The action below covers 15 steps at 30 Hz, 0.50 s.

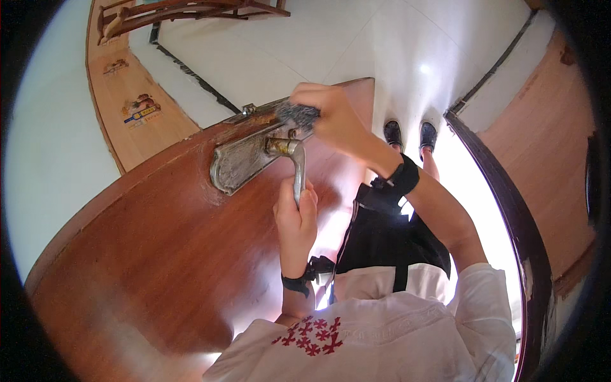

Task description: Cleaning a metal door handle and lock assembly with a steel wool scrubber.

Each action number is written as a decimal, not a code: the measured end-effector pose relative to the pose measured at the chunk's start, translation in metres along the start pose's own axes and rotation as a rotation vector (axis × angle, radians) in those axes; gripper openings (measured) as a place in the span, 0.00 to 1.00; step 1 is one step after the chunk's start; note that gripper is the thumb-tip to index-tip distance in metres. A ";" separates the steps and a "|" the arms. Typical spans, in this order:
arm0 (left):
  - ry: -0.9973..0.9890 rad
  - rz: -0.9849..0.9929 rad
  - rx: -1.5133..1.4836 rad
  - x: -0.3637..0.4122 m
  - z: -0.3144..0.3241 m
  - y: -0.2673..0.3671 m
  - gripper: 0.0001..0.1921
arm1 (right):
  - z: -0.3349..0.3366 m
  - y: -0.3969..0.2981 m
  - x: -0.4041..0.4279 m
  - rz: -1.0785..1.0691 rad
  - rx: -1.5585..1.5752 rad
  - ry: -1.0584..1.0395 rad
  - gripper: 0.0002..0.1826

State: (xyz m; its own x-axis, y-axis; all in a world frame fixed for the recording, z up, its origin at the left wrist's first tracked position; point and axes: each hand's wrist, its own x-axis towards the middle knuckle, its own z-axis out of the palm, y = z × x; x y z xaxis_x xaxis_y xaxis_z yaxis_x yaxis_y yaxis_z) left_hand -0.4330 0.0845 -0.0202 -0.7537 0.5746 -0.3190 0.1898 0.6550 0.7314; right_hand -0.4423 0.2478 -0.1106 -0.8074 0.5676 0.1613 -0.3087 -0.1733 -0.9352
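Note:
A reddish-brown wooden door stands before me, with a worn metal backplate fixed near its edge. A metal lever handle sticks out from the plate, its neck stained yellowish brown. My left hand is closed around the free end of this lever. Above the neck, my right hand holds a dark grey, fibrous scouring pad against the far part of the plate. The pad and fingers hide that part. A small metal latch piece shows at the door's edge.
A dark door frame curves along the right. Wooden furniture stands on the pale tiled floor at the top left. A wood-toned panel with stickers lies beyond the door's edge. My feet are on the floor right of the door.

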 end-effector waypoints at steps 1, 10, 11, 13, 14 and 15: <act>0.012 -0.011 -0.002 0.000 -0.001 -0.001 0.10 | 0.005 -0.009 0.002 -0.055 0.030 -0.019 0.12; 0.022 -0.055 0.017 -0.002 -0.006 0.004 0.07 | 0.001 0.004 0.005 -0.089 -0.031 -0.067 0.18; 0.023 -0.051 0.019 -0.001 -0.006 0.004 0.07 | 0.006 0.004 0.007 -0.093 -0.030 -0.065 0.18; 0.017 -0.084 -0.004 -0.004 -0.006 0.005 0.07 | 0.017 -0.032 0.019 -0.330 -0.010 -0.039 0.12; 0.012 -0.087 -0.007 -0.004 -0.005 0.005 0.07 | 0.015 -0.039 0.022 -0.344 -0.049 -0.088 0.11; 0.031 -0.075 0.011 -0.005 -0.008 0.009 0.07 | 0.014 -0.035 0.021 -0.344 -0.041 -0.087 0.11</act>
State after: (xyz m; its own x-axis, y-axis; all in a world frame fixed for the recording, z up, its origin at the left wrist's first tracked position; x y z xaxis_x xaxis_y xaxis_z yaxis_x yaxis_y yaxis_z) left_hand -0.4325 0.0838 -0.0077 -0.7850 0.5086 -0.3538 0.1390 0.7010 0.6995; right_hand -0.4557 0.2543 -0.0704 -0.7003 0.5159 0.4933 -0.5507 0.0492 -0.8333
